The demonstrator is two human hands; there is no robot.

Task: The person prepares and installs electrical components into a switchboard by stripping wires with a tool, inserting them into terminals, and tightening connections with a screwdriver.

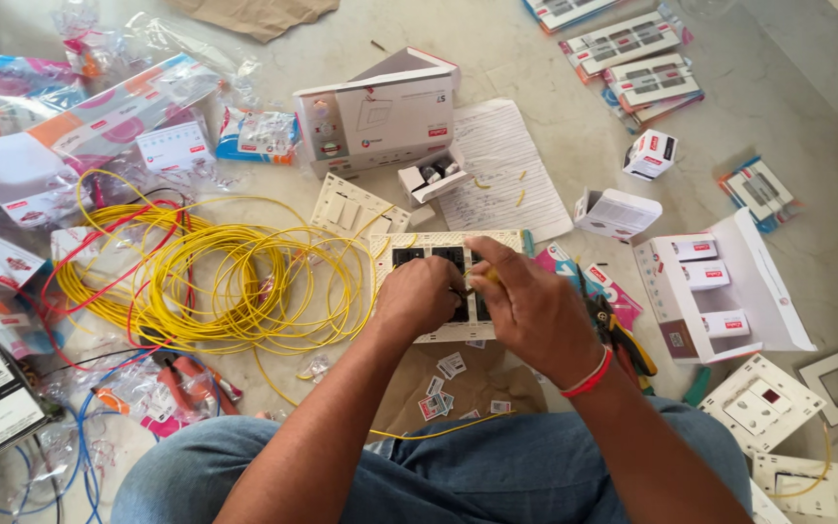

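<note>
Our left hand (417, 296) clamps the switch plate (443, 283) steady; our right hand (526, 301) pinches a yellow wire (489, 276) against it.

I see a white carton (377, 118) up top, small white-and-red boxes in an open tray box (720, 286) right.

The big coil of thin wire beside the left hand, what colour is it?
Yellow; the coil of thin wire shows best in the head view.

A: any free room around that white rectangular switch plate (438, 254)?

B: barely lol. Tangled yellow wire coil (235, 281) crowds its left, open white cardboard box (729, 281) blocks right. Bare marble floor (826, 116) top right.
</note>
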